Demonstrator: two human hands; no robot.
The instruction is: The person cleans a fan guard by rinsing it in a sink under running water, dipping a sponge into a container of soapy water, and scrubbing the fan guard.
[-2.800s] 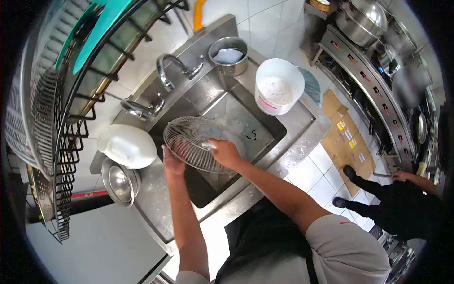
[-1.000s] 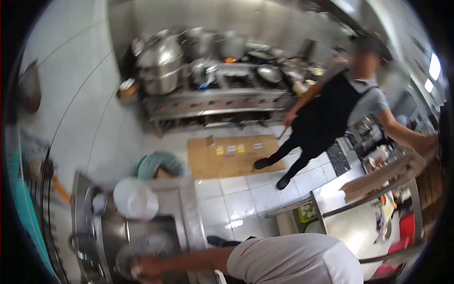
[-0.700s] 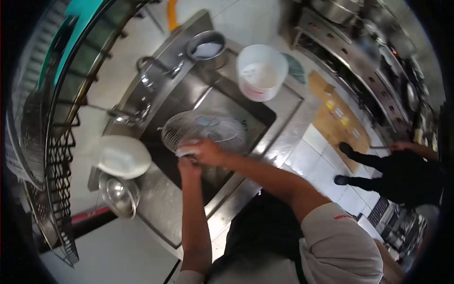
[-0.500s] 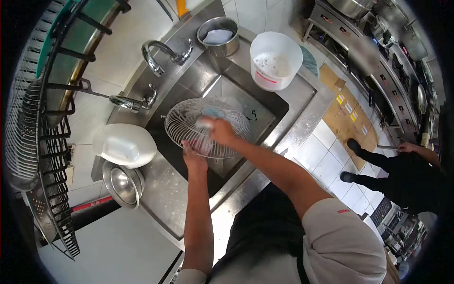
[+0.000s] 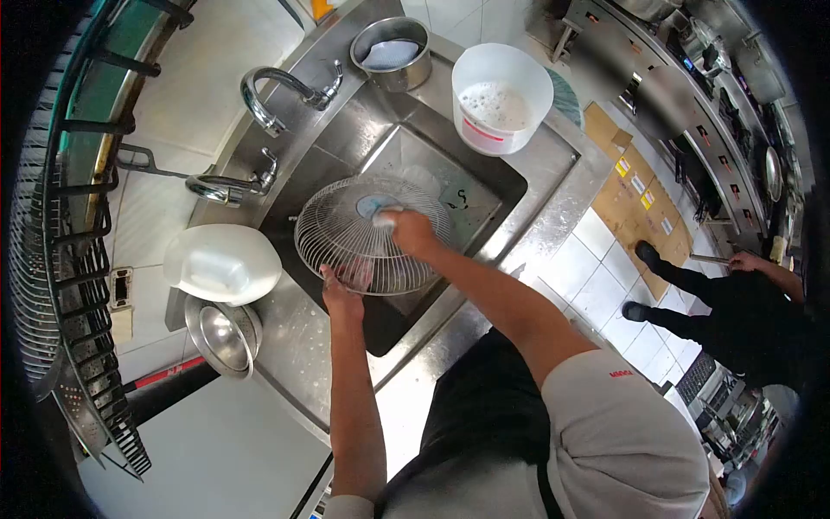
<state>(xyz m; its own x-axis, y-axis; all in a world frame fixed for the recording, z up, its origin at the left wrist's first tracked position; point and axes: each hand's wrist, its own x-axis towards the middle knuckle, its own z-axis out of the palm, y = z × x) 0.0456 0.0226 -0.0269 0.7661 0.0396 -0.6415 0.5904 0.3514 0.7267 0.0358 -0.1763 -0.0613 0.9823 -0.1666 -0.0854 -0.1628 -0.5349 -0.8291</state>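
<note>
A round wire fan guard [image 5: 333, 225] with a blue centre badge [image 5: 372, 205] is held tilted over the sink. My left hand [image 5: 343, 300] is closed around its near rim, with some of the fingers behind the wires. Beside the badge, my right hand [image 5: 415, 233] presses a small whitish pad or cloth [image 5: 386, 216] against the guard. Most of that pad is covered by my fingers, so its exact kind is unclear.
The steel sink [image 5: 510, 186] has two taps [image 5: 259, 108] on its left. A white bucket of foamy water [image 5: 494, 117] and a steel pot [image 5: 393, 73] stand behind. A white basin [image 5: 226, 264] and steel bowls [image 5: 223, 336] sit left. Another person [image 5: 735, 311] stands right.
My right hand has moved slightly up and right across the guard, from left of the badge to its right edge. My left hand keeps its hold on the rim.
</note>
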